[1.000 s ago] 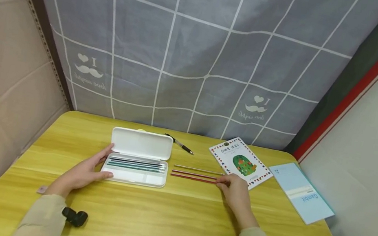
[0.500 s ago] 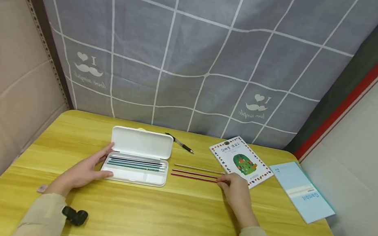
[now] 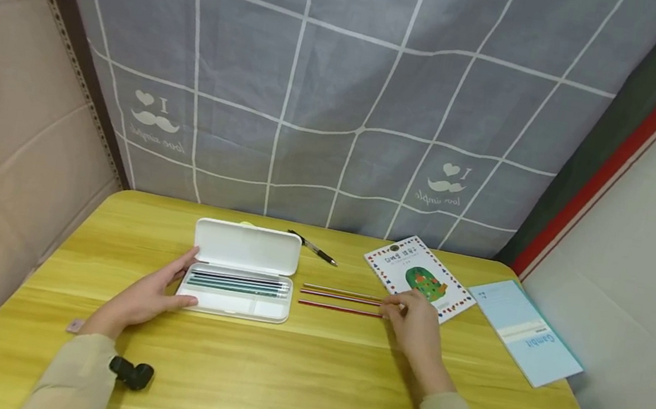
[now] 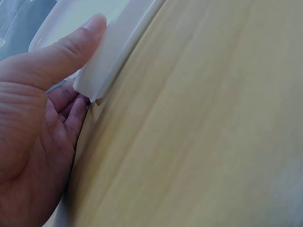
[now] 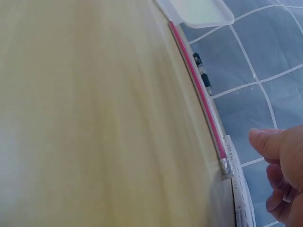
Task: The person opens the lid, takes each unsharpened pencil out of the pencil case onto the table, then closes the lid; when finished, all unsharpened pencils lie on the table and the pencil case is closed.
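Three loose slim pencils (image 3: 340, 309), golden, dark pink and red, are lying side by side between an open case and the person's right hand. Behind them a grey fabric curtain with white grid lines (image 3: 320, 89) is hanging, and a yellow wood-grain table (image 3: 274, 382) is supporting everything at work. Toward the far right a pale-blue rectangular booklet (image 3: 501, 310) and a white booklet with a green picture (image 3: 424, 288) are lying at a slant. An open white plastic pencil case (image 3: 215, 304) is standing left of centre, holding a row of dark and teal pencils (image 3: 237, 288). The left hand (image 3: 144, 300) is gripping its left end, thumb over the rim; the right hand (image 3: 419, 322) is resting at the right ends of the loose trio. A black-and-clear pen (image 3: 313, 249) is lying beyond them.

Governing relation: the loose pencils are running left to right, pointing leftward from the right hand, the nearer one, with their opposite ends lying just beside the case.

Fingertips are covering some of the right ends, so whether the right hand is pinching one cannot be told. Its wrist view is showing a pink shaft apart from the thumb, the other shafts being hard to separate; the left wrist view is cutting off most of the case.
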Available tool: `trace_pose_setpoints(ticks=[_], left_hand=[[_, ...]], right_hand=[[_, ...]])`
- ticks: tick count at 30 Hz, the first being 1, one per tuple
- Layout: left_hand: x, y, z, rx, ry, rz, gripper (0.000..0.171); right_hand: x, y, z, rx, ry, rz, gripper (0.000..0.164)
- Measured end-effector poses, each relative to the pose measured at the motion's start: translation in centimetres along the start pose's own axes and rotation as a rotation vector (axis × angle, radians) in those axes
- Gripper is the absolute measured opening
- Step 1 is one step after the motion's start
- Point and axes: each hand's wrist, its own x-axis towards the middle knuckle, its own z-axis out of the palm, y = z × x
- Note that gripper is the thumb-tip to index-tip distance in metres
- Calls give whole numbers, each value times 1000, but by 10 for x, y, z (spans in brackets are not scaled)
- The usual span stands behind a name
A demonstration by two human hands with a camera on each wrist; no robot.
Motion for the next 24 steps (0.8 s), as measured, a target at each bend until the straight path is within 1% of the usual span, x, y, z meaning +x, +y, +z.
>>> trace_pose_setpoints(ticks=[4,6,11,13,15,18,20,24], left_hand=[[-1,-1,1,-2,3,2,101],[-1,-1,1,-1,4,4,101],[-1,-1,1,-8,4,7,101],[-1,-2,1,-12,2,7,101],[-1,-2,1,-13,1,5,101],[-1,-2,0,-12,4,1,100],[-1,-2,0,-13,5,3,100],[-2,-2,0,-20,2,8,100]], right_hand=[[5,-2,1,12,0,-3,8],[8,-4,3,36,-2,-3,13],[21,-20,6,176,-46,29,29],[26,-27,10,242,-68,39,32],[30,-35,14,297,-91,39,34],[35,-50,22,351,-128,33,32],[36,-61,27,355,-156,27,29],[38,-80,44,319,-209,-10,25]])
